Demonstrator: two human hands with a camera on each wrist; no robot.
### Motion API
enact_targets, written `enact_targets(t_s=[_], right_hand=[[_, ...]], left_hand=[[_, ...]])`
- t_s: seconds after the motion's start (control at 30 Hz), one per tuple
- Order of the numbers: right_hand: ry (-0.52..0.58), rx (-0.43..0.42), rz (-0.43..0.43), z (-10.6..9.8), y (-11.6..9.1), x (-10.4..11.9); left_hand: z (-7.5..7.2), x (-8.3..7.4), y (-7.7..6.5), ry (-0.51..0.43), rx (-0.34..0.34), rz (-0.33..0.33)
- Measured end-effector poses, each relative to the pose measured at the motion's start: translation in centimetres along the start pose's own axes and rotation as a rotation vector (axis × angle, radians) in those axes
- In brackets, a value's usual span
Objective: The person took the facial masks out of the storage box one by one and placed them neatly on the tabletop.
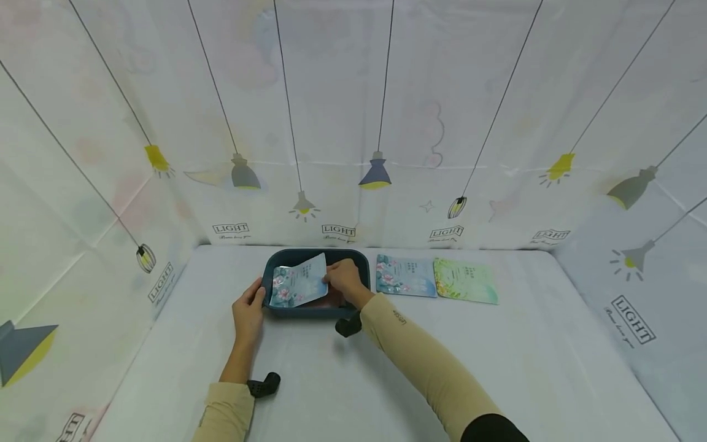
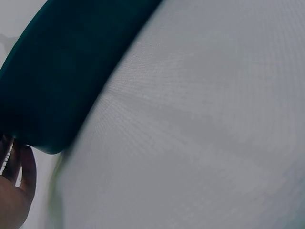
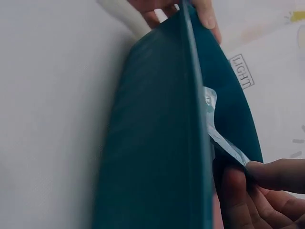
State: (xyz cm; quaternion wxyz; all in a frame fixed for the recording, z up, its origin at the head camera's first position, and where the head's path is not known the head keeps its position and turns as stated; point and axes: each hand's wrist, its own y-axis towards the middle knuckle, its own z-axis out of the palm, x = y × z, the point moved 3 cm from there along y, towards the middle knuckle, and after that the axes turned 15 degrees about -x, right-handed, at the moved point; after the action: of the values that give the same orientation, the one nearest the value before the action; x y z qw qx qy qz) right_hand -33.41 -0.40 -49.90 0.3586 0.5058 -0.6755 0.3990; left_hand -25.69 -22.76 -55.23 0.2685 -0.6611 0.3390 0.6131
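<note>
A dark teal plastic bin (image 1: 315, 312) stands near the far edge of the table. My left hand (image 1: 248, 313) grips its left end, thumb over the rim and fingers against the outer wall. Inside the bin, my right hand (image 1: 345, 279) pinches the right edge of a light blue floral sachet (image 1: 301, 282), which is tilted with its right side raised. In the right wrist view, thumb and index finger hold the sachet's edge (image 3: 228, 145) behind the bin's wall (image 3: 147, 133). Something pinkish-brown (image 1: 328, 299) shows below the sachet, mostly hidden.
Right of the bin, a blue floral sachet (image 1: 405, 276) lies flat on the white table (image 1: 497, 362). A green sachet (image 1: 466, 280) lies beside it. White cloth walls (image 1: 342, 123) printed with hanging lamps surround the table on the back and sides.
</note>
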Motion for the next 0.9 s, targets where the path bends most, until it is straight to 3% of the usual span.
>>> enact_targets(t_s=[0.27,0.47,0.57,0.77,0.9], right_hand=[[0.108,0.03,-0.013,-1.9,-0.1,1.1],[0.155,0.032,-0.001,-3.5,0.2,1.5],[0.171,0.028,0.017,-4.4,0.1,1.8],[0.197,0.02,0.025,-6.1,0.3,1.5],[0.202,0.021,0.013,-7.2,0.2,1.3]], left_hand=[[0.1,-0.1,0.0,-0.015,0.0,0.009],[0.1,-0.1,0.1,-0.023,0.019,-0.021],[0.0,-0.8,-0.1,-0.04,0.03,-0.046],[-0.3,-3.1,-1.2,-0.06,0.052,-0.035],[-0.4,-3.3,-1.5,-0.062,0.054,-0.026]])
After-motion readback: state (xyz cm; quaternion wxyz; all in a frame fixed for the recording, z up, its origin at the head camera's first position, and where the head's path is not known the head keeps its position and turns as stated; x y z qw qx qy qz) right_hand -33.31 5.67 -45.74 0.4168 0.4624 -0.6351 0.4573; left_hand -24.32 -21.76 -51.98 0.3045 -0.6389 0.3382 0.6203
